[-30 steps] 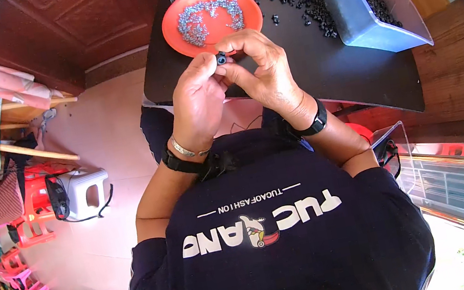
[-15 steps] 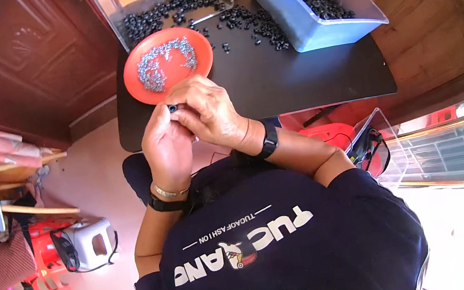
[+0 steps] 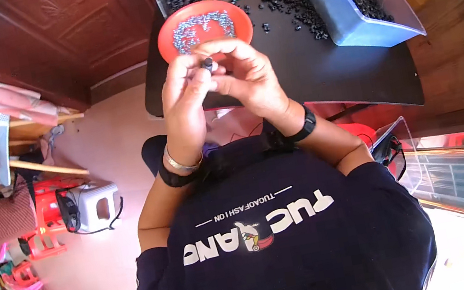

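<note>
Above the near edge of the dark table, both my hands are raised close together. My left hand (image 3: 183, 107) pinches a small black cylindrical part (image 3: 207, 62) between thumb and fingers. My right hand (image 3: 257, 81) meets it from the right, its fingers curled and touching around the part. What lies between the right fingertips is too small to make out. Just beyond my hands is a round red plate (image 3: 242, 19) with many tiny silvery metal pieces (image 3: 219, 20) spread in a ring.
Loose black parts (image 3: 302, 14) lie across the back of the dark table (image 3: 319, 74), near a clear upright panel. A translucent bin (image 3: 361, 32) at the right holds more. Beyond the left side sits another person (image 3: 7, 209) in a striped top, near red and white stools (image 3: 97, 206).
My view has turned, so table and plate appear further right and higher. My hands have shifted with the black part, which now points upward, and my right fingers have spread into a wider curl.
</note>
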A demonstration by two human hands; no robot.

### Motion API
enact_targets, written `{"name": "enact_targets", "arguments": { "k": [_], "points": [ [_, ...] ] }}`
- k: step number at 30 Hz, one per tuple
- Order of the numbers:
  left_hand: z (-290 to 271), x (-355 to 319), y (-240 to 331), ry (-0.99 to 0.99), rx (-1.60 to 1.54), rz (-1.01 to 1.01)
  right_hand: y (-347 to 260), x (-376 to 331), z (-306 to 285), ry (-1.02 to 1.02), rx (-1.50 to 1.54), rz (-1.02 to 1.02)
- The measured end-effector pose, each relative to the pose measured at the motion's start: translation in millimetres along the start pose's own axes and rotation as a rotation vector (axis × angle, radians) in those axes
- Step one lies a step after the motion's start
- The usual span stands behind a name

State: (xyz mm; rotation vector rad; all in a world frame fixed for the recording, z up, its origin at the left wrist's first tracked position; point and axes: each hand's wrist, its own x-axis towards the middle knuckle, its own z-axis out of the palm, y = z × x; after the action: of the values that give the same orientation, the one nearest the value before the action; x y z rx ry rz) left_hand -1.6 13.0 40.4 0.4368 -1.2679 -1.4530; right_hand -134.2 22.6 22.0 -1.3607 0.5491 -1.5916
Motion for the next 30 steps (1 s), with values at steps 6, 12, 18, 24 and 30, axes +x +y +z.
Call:
{"name": "enact_targets", "arguments": {
  "k": [6,12,18,24,30],
  "points": [
    [-2.7,10.7,6.7,-0.077,0.797,0.482,-7.6,-0.7,-20.2,0.082,0.157,0.124],
    [10.3,14.3,5.3,-0.139,1.033,0.632,-11.4,-5.8,-32.8,0.094,0.238,0.162],
    [15.8,18.4,0.7,-0.192,1.186,0.677,-14.2,-9.3,-36.5,0.054,0.616,0.304],
    [18.9,21.0,1.0,-0.232,1.24,0.652,-6.8,-9.9,-43.6,-0.027,0.799,0.306],
    [20.8,22.5,-2.6,-0.244,1.205,0.642,-4.2,-12.1,-42.3,-0.034,0.88,0.326]
  ]
}}
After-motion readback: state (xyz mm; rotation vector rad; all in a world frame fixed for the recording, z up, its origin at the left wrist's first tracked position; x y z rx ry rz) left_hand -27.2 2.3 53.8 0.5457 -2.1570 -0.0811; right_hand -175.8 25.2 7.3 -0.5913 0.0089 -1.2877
